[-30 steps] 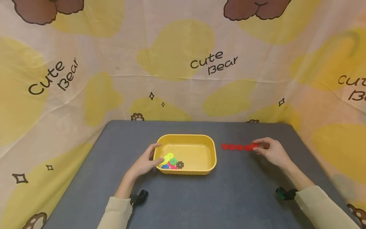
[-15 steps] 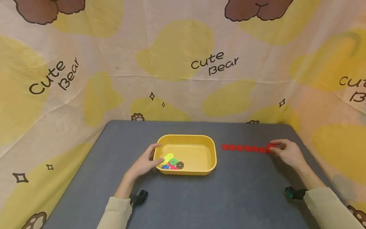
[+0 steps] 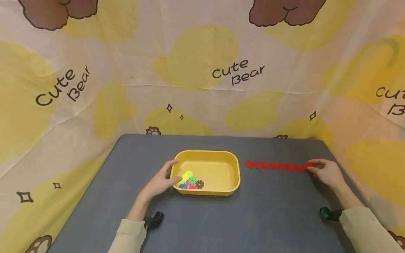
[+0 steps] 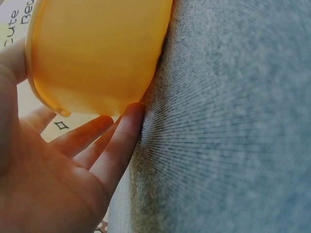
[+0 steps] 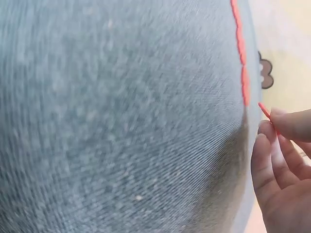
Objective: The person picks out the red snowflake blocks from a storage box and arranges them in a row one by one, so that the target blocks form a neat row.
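Near the table's middle, my left hand (image 3: 160, 179) holds the left end of a yellow plastic tub (image 3: 235, 175). Its thumb lies over the rim, and its fingertips (image 4: 132, 114) touch the outer wall. To the tub's right, several red notched discs (image 3: 274, 166) lie flat in a row running rightward. Beyond the row's right end, my right hand (image 3: 329, 173) pinches one red disc (image 5: 264, 110) between thumb and fingers. That disc is tilted and just off the table in the right wrist view; the hand hides part of it.
In the tub's near left corner lie more notched discs: a green one (image 3: 192, 180), a dark brown one (image 3: 199, 184), a blue one (image 3: 183, 186), and yellow and pink ones. The grey-blue table (image 3: 202, 221) is bordered by a patterned cloth (image 3: 190, 70) at the back and sides.
My right hand has moved rightward along the row, which has grown longer with more red discs at its right end. The left hand and the tub have stayed in place.
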Available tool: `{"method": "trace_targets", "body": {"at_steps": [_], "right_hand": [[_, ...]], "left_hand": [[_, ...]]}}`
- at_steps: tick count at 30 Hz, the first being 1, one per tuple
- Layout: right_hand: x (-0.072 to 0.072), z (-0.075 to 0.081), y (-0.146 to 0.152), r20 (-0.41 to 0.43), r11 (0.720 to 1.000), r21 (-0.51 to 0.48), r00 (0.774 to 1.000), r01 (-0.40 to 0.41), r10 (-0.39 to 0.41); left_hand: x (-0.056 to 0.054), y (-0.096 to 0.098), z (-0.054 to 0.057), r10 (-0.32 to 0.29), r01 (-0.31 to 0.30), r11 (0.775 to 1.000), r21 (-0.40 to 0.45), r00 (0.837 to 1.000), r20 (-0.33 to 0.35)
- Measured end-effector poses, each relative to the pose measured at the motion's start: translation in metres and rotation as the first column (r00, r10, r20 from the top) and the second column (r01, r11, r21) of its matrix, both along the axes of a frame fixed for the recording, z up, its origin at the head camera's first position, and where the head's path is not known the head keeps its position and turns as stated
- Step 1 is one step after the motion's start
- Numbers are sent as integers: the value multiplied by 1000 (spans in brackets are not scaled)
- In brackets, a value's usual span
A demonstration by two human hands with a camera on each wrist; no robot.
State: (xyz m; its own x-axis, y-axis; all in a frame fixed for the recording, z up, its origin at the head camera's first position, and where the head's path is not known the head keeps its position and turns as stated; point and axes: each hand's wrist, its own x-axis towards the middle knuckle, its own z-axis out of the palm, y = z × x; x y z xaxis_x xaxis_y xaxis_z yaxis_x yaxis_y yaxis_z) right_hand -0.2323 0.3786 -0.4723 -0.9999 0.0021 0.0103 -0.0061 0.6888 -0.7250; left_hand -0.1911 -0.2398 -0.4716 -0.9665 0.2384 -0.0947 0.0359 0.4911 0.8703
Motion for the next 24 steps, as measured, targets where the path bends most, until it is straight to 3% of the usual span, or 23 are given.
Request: {"method": "trace_targets", "body": {"at_steps": [16,24], "right_hand": [[2,-7,10,-42,992,122,999,36,-32],[10,6,-8,-103,983,179,995,25,-7]], "left_hand": [[-7,4,1,-21,20,1000,-14,1000,-15],[-7,-2,2,4,-4,1000,-4,1000,-1]]}}
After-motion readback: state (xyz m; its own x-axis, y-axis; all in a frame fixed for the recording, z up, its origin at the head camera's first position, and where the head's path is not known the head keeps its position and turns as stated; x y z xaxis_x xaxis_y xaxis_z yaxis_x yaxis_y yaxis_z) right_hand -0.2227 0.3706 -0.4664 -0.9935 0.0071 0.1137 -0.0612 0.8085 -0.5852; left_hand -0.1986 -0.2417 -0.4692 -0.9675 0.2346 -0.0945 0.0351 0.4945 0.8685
